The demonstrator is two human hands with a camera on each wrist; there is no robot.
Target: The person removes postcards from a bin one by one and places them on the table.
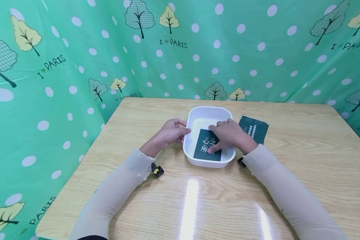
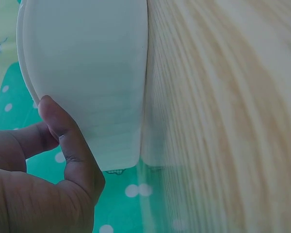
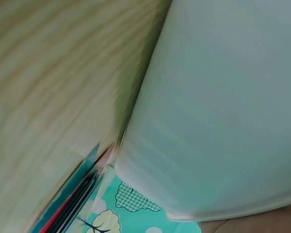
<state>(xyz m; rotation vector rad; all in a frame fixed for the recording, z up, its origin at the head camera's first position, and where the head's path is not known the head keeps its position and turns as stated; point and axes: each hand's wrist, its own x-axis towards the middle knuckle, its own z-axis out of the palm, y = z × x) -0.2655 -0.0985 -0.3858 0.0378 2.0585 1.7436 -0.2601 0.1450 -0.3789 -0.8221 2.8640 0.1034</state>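
Note:
A white plastic basin with rounded corners sits on the table. At its left side, my left hand holds the rim between thumb and fingers; the left wrist view shows the thumb against the basin's outer wall. Inside the basin lies a dark green card with white Chinese characters. My right hand reaches over the right rim with its fingers spread, the thumb touching the card's face and covering part of the text. In the right wrist view the basin's wall hides most of that hand.
Right of the basin lies a stack of dark green cards, partly behind the right wrist. A small black object with a yellow mark lies by the left sleeve, another black piece by the right cuff. A green polka-dot curtain hangs behind the wooden table.

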